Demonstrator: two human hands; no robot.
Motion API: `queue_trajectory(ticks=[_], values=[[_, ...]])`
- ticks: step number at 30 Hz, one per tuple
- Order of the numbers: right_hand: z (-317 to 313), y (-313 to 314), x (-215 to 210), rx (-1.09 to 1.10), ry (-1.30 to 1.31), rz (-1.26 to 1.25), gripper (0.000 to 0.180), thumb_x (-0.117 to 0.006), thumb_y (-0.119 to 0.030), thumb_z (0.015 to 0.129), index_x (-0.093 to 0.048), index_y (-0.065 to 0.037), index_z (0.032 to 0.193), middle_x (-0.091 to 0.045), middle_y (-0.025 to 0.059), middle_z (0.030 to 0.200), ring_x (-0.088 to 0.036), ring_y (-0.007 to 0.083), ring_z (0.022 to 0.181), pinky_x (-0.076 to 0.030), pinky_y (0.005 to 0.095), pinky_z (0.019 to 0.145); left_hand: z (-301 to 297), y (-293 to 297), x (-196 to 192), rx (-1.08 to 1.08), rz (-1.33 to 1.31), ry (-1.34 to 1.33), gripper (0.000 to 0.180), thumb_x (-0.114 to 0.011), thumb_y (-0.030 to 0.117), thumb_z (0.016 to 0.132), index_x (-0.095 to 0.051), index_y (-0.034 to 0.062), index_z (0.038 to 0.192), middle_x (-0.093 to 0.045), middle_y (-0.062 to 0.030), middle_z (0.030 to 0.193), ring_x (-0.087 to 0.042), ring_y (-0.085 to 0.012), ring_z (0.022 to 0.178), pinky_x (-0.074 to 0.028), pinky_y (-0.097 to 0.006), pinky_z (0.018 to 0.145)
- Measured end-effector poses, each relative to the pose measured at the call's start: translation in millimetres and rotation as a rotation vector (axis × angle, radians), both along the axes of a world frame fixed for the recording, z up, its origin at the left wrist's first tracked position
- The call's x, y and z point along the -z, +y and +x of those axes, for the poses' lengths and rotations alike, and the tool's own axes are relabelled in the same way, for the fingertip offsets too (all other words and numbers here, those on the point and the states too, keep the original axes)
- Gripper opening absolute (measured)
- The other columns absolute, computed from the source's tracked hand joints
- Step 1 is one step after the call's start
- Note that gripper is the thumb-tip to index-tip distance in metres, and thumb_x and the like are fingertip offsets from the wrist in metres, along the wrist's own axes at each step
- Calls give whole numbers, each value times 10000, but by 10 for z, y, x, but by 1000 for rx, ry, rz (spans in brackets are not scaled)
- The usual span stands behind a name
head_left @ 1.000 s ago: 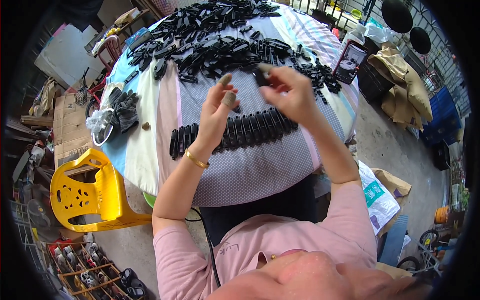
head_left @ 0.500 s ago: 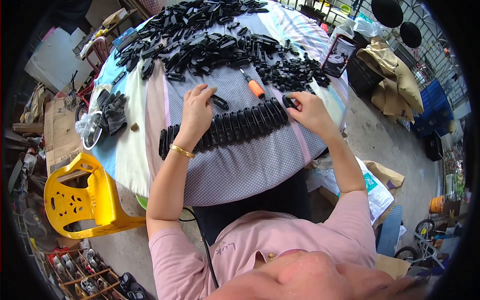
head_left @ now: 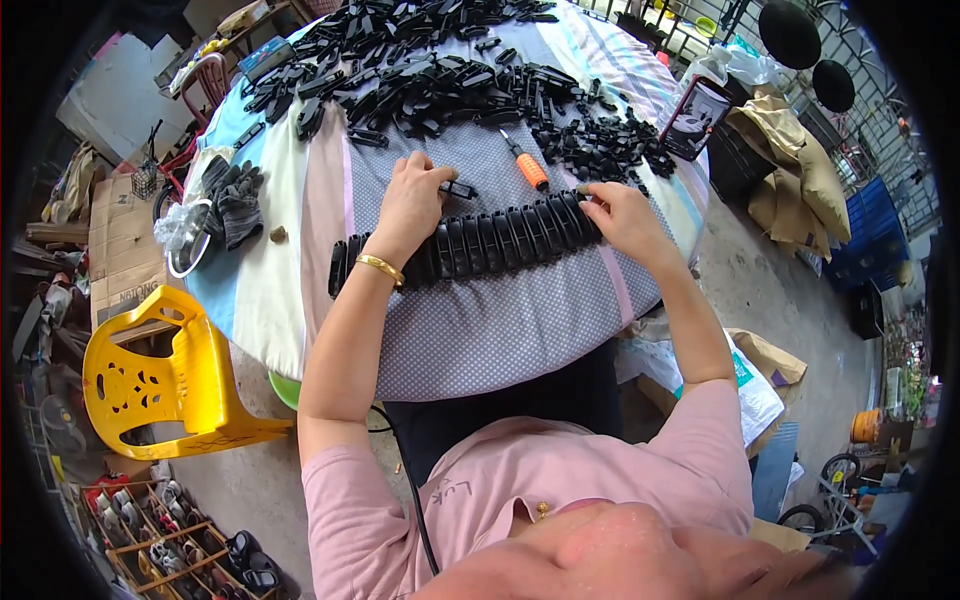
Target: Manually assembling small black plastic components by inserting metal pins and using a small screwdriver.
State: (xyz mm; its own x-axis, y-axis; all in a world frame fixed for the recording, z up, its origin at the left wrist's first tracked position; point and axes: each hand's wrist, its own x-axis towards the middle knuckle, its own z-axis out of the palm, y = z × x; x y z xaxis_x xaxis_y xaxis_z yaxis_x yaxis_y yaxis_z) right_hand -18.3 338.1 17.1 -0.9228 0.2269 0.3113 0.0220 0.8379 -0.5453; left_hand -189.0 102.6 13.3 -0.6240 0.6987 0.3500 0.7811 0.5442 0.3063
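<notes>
1. Head view, room: bare cloth spans from the row of black pieces [head_left: 495, 243] to the table's [head_left: 480, 345] rounded near edge; an orange-handled tool [head_left: 530, 170] and black heap [head_left: 440, 95] crowd beyond
2. Left hand [head_left: 412, 205]: grip pinched on a loose black piece [head_left: 461, 190], just beyond the row
3. Right hand [head_left: 622, 218]: grip nearly closed at the row's right end; cannot tell whether it holds a piece

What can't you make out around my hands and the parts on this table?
In the head view:
Left hand: its own back hides its grip on the loose black part.
Right hand: its fingers obscure their contact with the row of black parts.
Row: partly covered by the left wrist.
Far black pile: cut off by the top edge.
Small black pieces: too small and overlapped to count.
</notes>
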Motion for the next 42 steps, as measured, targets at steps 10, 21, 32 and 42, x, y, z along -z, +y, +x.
queue_trajectory(ticks=[10,21,32,42], values=[[-352,404,-9,76,-53,332,234,-643,-199,743,-674,-87,946,-610,98,820,-598,262,771,-469,351,696,183,46,-225,81,688,-759,274,-562,94,834,-521,-32,1074,-568,-98,878,-604,-159,707,-513,-287,667],[-542,396,66,-64,-42,667,86,-564,-135,715,-624,-75,697,-606,95,724,-620,261,738,-505,357,665,310,12,-256,146,757,-1287,293,-543,120,807,-459,-1,1060,-523,-39,764,-530,-106,625,-444,-220,555],[-692,355,-36,-84,-195,619,133,-562,-156,716,-647,-77,780,-619,96,788,-607,266,791,-488,374,716,379,46,-297,121,928,-1438,304,-363,176,884,-432,47,1149,-528,-64,773,-518,-156,661,-459,-318,634],[-718,103,-375,-220,176,-68,210,-599,-41,760,-619,-35,969,-610,77,817,-599,150,743,-480,254,659,360,34,-261,213,797,-1331,400,-587,137,834,-443,14,1186,-533,-63,887,-549,-98,695,-450,-208,567]])
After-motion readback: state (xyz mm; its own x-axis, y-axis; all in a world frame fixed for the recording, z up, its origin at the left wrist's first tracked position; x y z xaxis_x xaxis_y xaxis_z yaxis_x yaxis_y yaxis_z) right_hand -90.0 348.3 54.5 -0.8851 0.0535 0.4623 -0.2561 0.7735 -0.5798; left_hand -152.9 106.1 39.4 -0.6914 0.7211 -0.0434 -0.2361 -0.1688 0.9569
